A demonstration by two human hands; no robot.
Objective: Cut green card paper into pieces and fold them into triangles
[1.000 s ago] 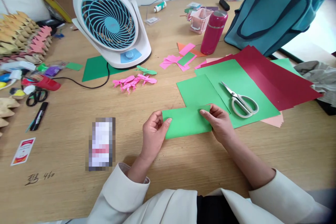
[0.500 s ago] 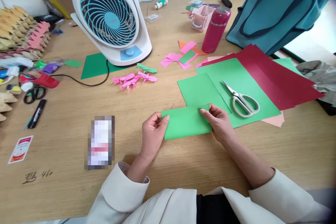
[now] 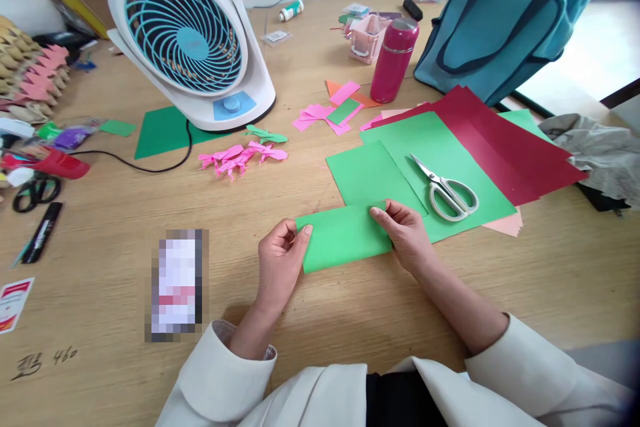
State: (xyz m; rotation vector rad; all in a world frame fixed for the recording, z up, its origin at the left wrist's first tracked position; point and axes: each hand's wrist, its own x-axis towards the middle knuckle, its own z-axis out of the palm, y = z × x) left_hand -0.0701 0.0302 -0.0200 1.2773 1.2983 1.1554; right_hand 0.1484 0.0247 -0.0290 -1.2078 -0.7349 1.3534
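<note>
The fingers of your left hand [image 3: 283, 255] pinched the left end of the green paper [image 3: 343, 240], thumb on top. Those of your right hand [image 3: 409, 237] pinched its right end, thumb also on top. You held the paper stretched between both hands, over the table [image 3: 240, 210] and in front of your body. Just beyond it lay a small green sheet [image 3: 367, 170], overlapping a larger sheet [image 3: 445, 150] that carried the white scissors [image 3: 440, 183]. Red sheets [image 3: 510, 147] spread out to the right. A blurred rectangle [image 3: 175, 283] lay near your left sleeve, too masked to make out. Farther off, pink cutouts [image 3: 237, 159] lay before the fan [image 3: 193, 43]. The flask [image 3: 394, 63] stood between the fan and the blue bag [image 3: 500, 33].
</note>
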